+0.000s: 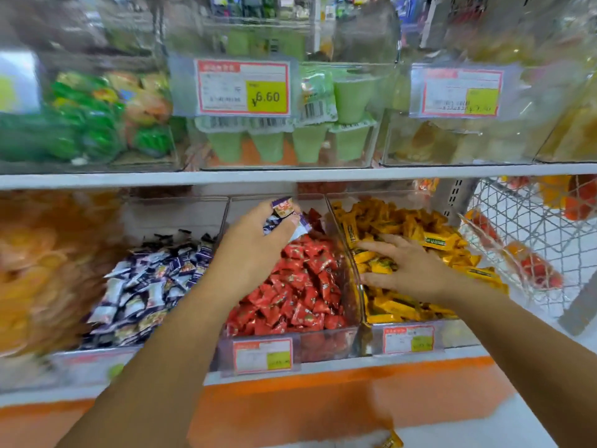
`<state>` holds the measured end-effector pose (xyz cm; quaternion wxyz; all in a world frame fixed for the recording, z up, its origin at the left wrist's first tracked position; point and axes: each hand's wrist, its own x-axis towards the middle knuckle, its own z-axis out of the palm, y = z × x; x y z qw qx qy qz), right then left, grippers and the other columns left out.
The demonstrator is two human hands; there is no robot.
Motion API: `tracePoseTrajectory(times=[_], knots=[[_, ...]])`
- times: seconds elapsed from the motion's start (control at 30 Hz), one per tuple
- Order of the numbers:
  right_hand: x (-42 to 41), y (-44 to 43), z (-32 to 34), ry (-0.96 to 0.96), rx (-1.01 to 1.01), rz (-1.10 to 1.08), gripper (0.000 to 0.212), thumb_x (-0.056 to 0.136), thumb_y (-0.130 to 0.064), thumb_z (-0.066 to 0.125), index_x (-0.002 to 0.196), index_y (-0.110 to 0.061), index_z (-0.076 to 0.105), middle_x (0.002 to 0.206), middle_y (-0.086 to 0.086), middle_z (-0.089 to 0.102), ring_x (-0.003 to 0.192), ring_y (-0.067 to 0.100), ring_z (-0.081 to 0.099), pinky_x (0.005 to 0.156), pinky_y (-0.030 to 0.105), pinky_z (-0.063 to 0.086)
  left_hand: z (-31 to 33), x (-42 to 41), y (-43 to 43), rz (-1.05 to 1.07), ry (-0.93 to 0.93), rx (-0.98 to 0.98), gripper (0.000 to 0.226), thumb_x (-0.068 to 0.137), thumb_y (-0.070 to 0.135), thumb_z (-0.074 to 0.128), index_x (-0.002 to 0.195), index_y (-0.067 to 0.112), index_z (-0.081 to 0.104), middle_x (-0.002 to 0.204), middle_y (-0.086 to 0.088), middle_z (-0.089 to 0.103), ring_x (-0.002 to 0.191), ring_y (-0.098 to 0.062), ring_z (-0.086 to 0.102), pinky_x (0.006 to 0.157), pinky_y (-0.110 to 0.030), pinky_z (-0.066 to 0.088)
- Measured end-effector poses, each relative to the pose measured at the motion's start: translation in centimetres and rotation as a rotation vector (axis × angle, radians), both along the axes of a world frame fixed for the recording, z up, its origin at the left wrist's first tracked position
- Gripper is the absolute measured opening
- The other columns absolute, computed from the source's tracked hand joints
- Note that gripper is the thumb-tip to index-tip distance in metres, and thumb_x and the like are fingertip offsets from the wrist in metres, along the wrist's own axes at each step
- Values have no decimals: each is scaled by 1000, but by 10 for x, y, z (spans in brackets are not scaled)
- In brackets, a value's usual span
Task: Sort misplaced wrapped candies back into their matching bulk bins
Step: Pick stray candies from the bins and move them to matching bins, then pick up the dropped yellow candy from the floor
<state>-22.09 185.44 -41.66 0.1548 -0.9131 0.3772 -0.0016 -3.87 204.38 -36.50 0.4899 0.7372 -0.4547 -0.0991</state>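
Observation:
Three clear bins sit side by side on the lower shelf. The left bin (181,208) holds purple-and-white wrapped candies (145,286). Red candies (300,286) fill the middle bin (326,344). The right bin (458,331) is full of yellow candy bars (403,224). My left hand (255,247) hovers over the middle bin and grips several purple-and-white candies (284,210) that stick out between its fingers. My right hand (410,270) lies on the yellow bars with its fingers spread toward the left wall of that bin.
An upper shelf (290,176) carries bins of green cups (307,140), green packets and yellow snacks behind price tags. A white wire basket (529,240) with red and orange items stands at the right. One yellow candy (392,442) lies on the floor below.

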Motion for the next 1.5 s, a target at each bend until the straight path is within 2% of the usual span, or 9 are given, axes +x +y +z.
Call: tracePoseTrajectory(times=[0.2,0.23,0.27,0.37,0.63,0.77,1.0,1.23,1.5], knots=[[11,15,-14,-133,-138,-101,67,71,-81,34,134,-58,37,154,-5,29,143,26,22,111,61,19,9,73,57,399,-104,68,20,97,34,54,95,15,59,81,7,45,82,-29,58,60,-31,27],[13,16,-15,-133,-141,-111,65,73,-79,34,134,-57,37,154,-5,29,143,27,22,112,61,18,7,80,62,408,-65,124,28,96,36,54,110,14,61,127,-17,40,117,-33,44,62,-30,32],[14,17,-15,-143,-130,-118,59,78,-76,37,133,-57,39,155,-5,29,143,27,21,112,62,17,5,84,66,390,-33,224,40,95,42,55,126,17,56,121,-20,58,90,-13,44,73,-30,40],[13,17,-14,-233,-111,-102,46,84,-68,44,129,-59,43,154,-6,31,143,26,21,111,64,16,-1,82,70,285,-54,469,70,88,59,54,148,32,31,158,-4,23,146,-25,11,114,-40,20],[-12,27,-10,-515,-113,7,36,93,-39,57,128,-34,58,144,-3,46,141,23,28,117,45,21,-3,25,23,-18,-209,129,28,92,35,61,119,35,61,125,19,58,115,1,52,99,-20,37],[-38,51,-1,-876,-168,-53,24,95,-21,58,117,-25,64,100,-18,60,101,11,56,83,21,44,-5,-32,3,-179,-195,18,16,91,28,63,101,39,68,99,21,69,92,5,62,87,-16,48],[-103,84,-64,-1214,65,-345,9,86,-30,49,78,-28,51,65,2,49,60,26,50,57,37,41,-88,-130,-16,-842,-176,565,25,93,27,61,116,21,68,93,19,66,78,10,56,69,-1,40],[-137,90,-222,-415,490,-402,14,92,-29,60,104,-32,66,97,-12,61,75,3,55,71,20,43,-243,-128,-31,-792,-262,925,40,95,28,55,134,17,54,133,-4,56,116,-19,54,95,-28,42],[-131,77,-336,35,605,-348,41,95,-25,55,136,-28,51,135,10,45,118,27,51,98,30,40,-363,-135,-45,-626,-83,1026,49,92,26,62,138,18,48,143,-7,46,123,-25,50,99,-28,38]])
